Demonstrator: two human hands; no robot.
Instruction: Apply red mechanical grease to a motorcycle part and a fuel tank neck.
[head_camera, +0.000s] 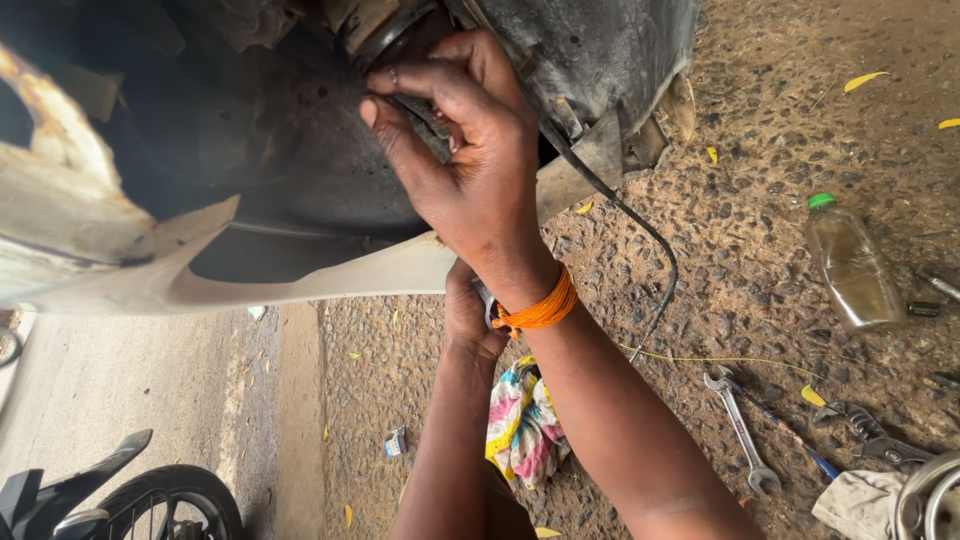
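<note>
My right hand (470, 160), with an orange thread band on the wrist, reaches up into a vehicle's dark wheel arch (270, 150). Its fingers and thumb pinch a dark fitting (400, 60) near the top of the arch. A black cable (650, 250) hangs from that area and loops down over the ground. My left hand (465, 315) is lower, partly hidden behind the right wrist, closed around a metal tool (486, 298) of which only a silver bit shows. The white fender edge (300, 285) runs just above it.
On the gravel to the right lie a plastic bottle with a green cap (850, 265), a spanner (740, 430), pliers (870, 430), a blue-handled screwdriver (810, 455) and a white rag (860, 500). A colourful cloth (520, 420) lies under my arms. A motorcycle wheel (170, 500) stands bottom left.
</note>
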